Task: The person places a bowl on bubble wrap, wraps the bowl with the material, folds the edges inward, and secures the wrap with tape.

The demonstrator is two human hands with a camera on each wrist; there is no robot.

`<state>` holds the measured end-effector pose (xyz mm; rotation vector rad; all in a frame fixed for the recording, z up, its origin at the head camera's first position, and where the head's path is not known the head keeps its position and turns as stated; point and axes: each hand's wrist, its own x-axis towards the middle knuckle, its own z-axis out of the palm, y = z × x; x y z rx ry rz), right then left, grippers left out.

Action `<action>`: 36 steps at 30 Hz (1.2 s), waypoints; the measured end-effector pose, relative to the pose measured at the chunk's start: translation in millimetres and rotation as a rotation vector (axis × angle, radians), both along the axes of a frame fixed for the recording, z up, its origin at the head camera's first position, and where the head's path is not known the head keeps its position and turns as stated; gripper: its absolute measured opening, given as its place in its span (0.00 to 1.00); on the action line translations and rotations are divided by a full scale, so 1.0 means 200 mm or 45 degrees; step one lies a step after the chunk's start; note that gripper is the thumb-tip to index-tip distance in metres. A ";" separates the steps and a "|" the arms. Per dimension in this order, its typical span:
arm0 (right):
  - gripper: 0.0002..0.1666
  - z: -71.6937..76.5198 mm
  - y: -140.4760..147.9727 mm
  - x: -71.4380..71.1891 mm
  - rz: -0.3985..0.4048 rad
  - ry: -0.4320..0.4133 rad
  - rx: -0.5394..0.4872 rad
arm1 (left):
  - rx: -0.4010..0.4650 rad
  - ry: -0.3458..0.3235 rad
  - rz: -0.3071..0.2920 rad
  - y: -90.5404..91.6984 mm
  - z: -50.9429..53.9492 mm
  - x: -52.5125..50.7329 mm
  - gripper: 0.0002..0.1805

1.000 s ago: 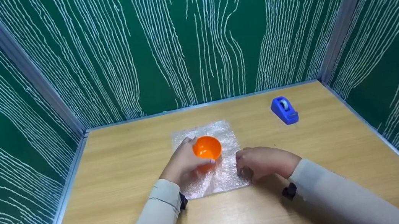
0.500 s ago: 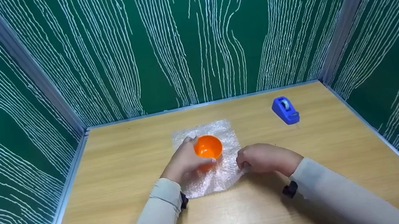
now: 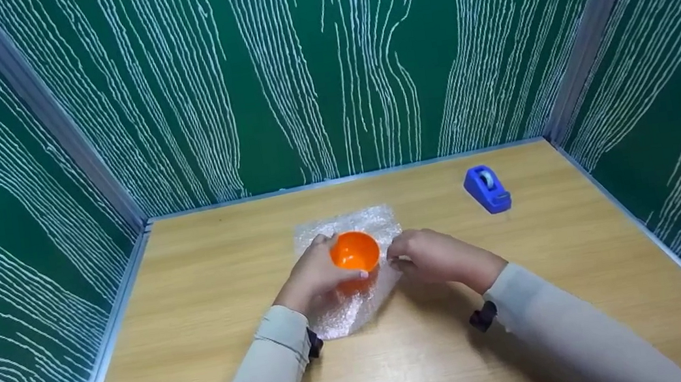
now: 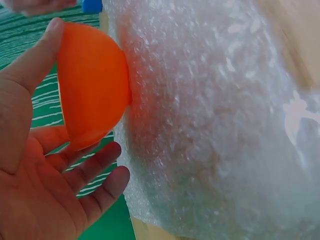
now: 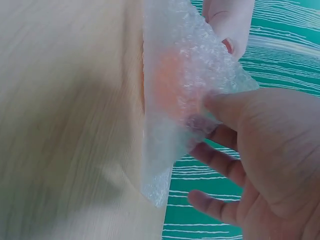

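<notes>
An orange bowl (image 3: 355, 252) stands upright on a sheet of bubble wrap (image 3: 342, 317). My left hand (image 3: 314, 272) grips the bowl from the left, the thumb on its near side and fingers round the far side, as the left wrist view also shows on the bowl wall (image 4: 95, 85). My right hand (image 3: 444, 256) pinches the sheet's near right corner and holds it raised close to the bowl's right side. In the right wrist view the lifted bubble wrap (image 5: 175, 135) veils the bowl, whose orange shows through.
A blue tape dispenser (image 3: 486, 189) sits at the back right of the wooden table (image 3: 219, 365). Green panels with white wavy lines (image 3: 273, 81) enclose the table at the back and both sides.
My right hand has taken the wrap's near right corner, lifted it and drawn it up and left towards the bowl. The left hand and bowl have stayed in place.
</notes>
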<state>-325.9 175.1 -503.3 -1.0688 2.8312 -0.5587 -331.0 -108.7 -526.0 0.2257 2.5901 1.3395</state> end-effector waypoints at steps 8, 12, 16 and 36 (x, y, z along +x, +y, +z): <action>0.10 0.01 -0.10 -0.09 -0.031 0.094 -0.027 | -0.086 0.047 -0.004 0.00 -0.01 -0.01 0.50; 0.12 0.03 -0.14 -0.13 -0.075 0.050 -0.015 | -0.097 0.028 0.006 0.00 -0.01 -0.02 0.45; 0.13 0.06 -0.18 -0.16 -0.113 0.009 0.014 | -0.103 0.024 0.051 0.01 0.01 -0.03 0.35; 0.14 0.03 -0.33 -0.27 -0.174 0.037 0.117 | 0.018 0.048 0.222 0.08 0.03 -0.07 0.20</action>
